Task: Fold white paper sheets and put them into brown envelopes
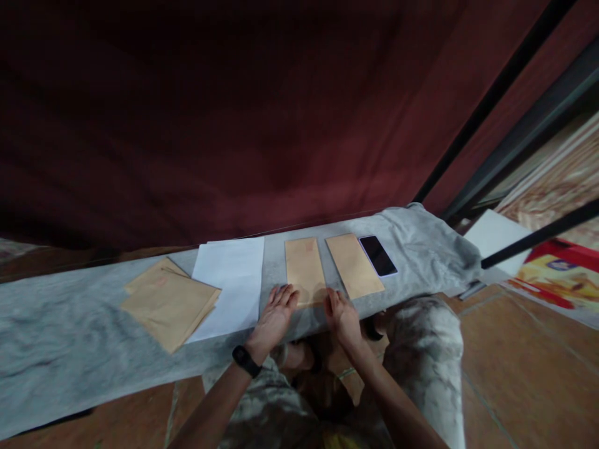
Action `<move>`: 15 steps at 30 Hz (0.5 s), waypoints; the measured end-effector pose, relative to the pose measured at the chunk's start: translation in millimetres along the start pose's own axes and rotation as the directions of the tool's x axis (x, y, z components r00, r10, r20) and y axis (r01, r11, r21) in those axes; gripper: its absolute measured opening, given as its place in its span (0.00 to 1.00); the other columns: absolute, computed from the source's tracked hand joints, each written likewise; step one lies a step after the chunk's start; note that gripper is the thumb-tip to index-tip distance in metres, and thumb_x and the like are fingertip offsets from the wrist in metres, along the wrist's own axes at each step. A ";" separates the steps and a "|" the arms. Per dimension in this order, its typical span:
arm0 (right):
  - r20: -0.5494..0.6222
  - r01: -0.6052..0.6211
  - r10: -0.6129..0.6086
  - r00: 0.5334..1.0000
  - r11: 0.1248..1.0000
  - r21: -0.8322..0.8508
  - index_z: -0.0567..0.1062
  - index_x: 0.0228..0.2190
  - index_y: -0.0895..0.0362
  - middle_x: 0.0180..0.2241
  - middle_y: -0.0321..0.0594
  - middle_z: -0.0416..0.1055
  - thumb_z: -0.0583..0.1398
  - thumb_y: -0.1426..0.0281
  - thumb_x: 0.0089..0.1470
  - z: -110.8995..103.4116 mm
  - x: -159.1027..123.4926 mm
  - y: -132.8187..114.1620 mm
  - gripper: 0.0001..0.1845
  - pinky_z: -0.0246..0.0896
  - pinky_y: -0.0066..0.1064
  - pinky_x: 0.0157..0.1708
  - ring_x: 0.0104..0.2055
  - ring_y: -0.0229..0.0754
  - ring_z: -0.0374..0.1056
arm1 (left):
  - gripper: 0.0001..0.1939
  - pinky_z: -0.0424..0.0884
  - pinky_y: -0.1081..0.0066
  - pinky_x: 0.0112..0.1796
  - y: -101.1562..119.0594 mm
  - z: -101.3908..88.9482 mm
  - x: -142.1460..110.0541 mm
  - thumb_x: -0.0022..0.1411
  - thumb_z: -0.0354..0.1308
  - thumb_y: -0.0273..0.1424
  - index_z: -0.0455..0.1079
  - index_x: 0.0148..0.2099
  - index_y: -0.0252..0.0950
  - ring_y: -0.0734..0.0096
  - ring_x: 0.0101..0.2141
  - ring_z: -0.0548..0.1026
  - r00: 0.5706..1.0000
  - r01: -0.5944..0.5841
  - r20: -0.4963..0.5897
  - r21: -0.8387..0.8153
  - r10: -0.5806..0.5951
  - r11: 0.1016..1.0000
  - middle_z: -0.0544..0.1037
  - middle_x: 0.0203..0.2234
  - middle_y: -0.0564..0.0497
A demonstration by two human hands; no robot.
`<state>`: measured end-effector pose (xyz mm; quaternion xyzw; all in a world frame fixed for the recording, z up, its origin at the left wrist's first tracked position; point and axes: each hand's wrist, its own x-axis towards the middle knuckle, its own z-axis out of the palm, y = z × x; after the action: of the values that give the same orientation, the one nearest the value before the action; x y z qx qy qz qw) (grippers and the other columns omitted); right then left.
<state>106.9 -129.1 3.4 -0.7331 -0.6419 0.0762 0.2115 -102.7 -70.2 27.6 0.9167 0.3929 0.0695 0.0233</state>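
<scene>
A brown paper envelope (305,265) lies upright on the grey cloth in front of me, with a faint reddish mark near its top. My left hand (277,310) rests at its lower left corner, fingers stretched out flat. At the lower right corner is my right hand (342,313), its fingers curled together against the envelope's edge. Just right of it lies a second brown envelope (354,265), slightly turned. To the left, white paper sheets (236,274) lie partly under a pile of brown envelopes (171,302).
A phone (378,255) with a dark screen lies beside the right envelope. Grey cloth (60,337) covers the long narrow bench and bunches up at its right end. Behind it hangs a dark red curtain (281,125). Black poles and a red-yellow box (561,274) stand right.
</scene>
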 end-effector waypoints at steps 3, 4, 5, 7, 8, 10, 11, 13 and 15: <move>-0.141 0.134 -0.130 0.981 0.991 0.021 0.69 0.56 0.59 0.49 0.54 0.73 0.51 0.70 0.65 4.3 4.3 3.9 0.20 0.67 0.43 0.50 0.51 0.51 0.70 | 0.21 0.57 0.54 0.65 3.3 -1.0 16.7 0.70 0.46 0.26 0.64 0.62 0.35 0.61 0.65 0.61 0.994 -0.018 -0.108 -0.047 0.013 0.999 0.68 0.62 0.42; -0.162 0.183 -0.175 0.971 0.983 0.031 0.68 0.57 0.59 0.53 0.54 0.71 0.51 0.70 0.65 5.6 5.3 4.6 0.21 0.65 0.44 0.53 0.55 0.51 0.68 | 0.21 0.57 0.54 0.65 4.4 0.3 26.3 0.70 0.45 0.27 0.63 0.63 0.35 0.61 0.66 0.59 0.991 -0.027 -0.132 -0.062 0.018 0.998 0.65 0.64 0.42; -0.170 0.223 -0.214 0.962 0.974 0.036 0.67 0.58 0.59 0.56 0.54 0.69 0.51 0.69 0.66 6.9 5.9 4.9 0.22 0.64 0.45 0.56 0.58 0.51 0.65 | 0.22 0.57 0.55 0.65 5.0 2.6 38.0 0.71 0.45 0.28 0.61 0.65 0.35 0.61 0.67 0.56 0.989 -0.035 -0.144 -0.074 0.024 0.997 0.62 0.66 0.42; -0.160 0.265 -0.257 0.953 0.964 0.032 0.66 0.60 0.59 0.60 0.52 0.66 0.51 0.68 0.66 8.9 5.8 4.6 0.23 0.60 0.46 0.60 0.62 0.50 0.62 | 0.24 0.55 0.55 0.65 3.8 9.8 66.2 0.71 0.45 0.31 0.58 0.67 0.33 0.60 0.68 0.53 0.990 -0.037 -0.142 -0.094 0.024 0.995 0.58 0.68 0.42; -0.152 0.266 -0.260 0.954 0.964 0.024 0.67 0.60 0.59 0.60 0.51 0.66 0.52 0.68 0.66 9.7 5.2 4.2 0.23 0.58 0.47 0.61 0.63 0.51 0.61 | 0.25 0.54 0.55 0.66 1.8 14.4 81.4 0.71 0.45 0.32 0.58 0.67 0.32 0.59 0.68 0.52 0.991 -0.030 -0.130 -0.102 0.016 0.994 0.57 0.68 0.41; -0.145 0.245 -0.241 0.960 0.969 0.010 0.67 0.60 0.58 0.61 0.49 0.66 0.51 0.68 0.66 11.0 4.0 3.3 0.23 0.56 0.48 0.63 0.64 0.51 0.60 | 0.27 0.51 0.53 0.66 -4.9 24.1 110.7 0.71 0.44 0.35 0.56 0.68 0.31 0.58 0.68 0.52 0.994 0.006 -0.106 -0.110 -0.018 0.994 0.56 0.69 0.40; -0.142 0.234 -0.231 0.962 0.972 0.006 0.67 0.61 0.58 0.61 0.49 0.66 0.51 0.68 0.66 11.5 3.6 3.0 0.24 0.55 0.48 0.63 0.64 0.51 0.60 | 0.28 0.50 0.52 0.66 -9.0 28.8 123.2 0.71 0.44 0.36 0.54 0.69 0.31 0.58 0.68 0.52 0.994 0.030 -0.102 -0.111 -0.041 0.993 0.56 0.69 0.40; -0.136 0.224 -0.221 0.966 0.975 0.004 0.66 0.61 0.58 0.62 0.48 0.65 0.51 0.69 0.66 12.5 3.5 2.7 0.24 0.55 0.47 0.64 0.64 0.50 0.60 | 0.30 0.47 0.51 0.67 -17.1 36.8 141.8 0.71 0.44 0.38 0.52 0.70 0.32 0.57 0.68 0.52 0.992 0.061 -0.100 -0.106 -0.072 0.992 0.57 0.68 0.40; -0.131 0.223 -0.220 0.967 0.975 0.008 0.66 0.61 0.58 0.62 0.48 0.66 0.51 0.68 0.65 13.2 4.1 2.8 0.25 0.55 0.47 0.64 0.64 0.50 0.60 | 0.31 0.45 0.50 0.67 -23.3 42.5 150.9 0.71 0.44 0.40 0.52 0.71 0.33 0.57 0.69 0.52 0.992 0.067 -0.100 -0.094 -0.076 0.993 0.58 0.68 0.40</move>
<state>105.1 -122.6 -8.9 -0.6576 -0.7039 0.0116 0.2682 -10.4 55.6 -0.2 0.8951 0.4227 0.1338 0.0466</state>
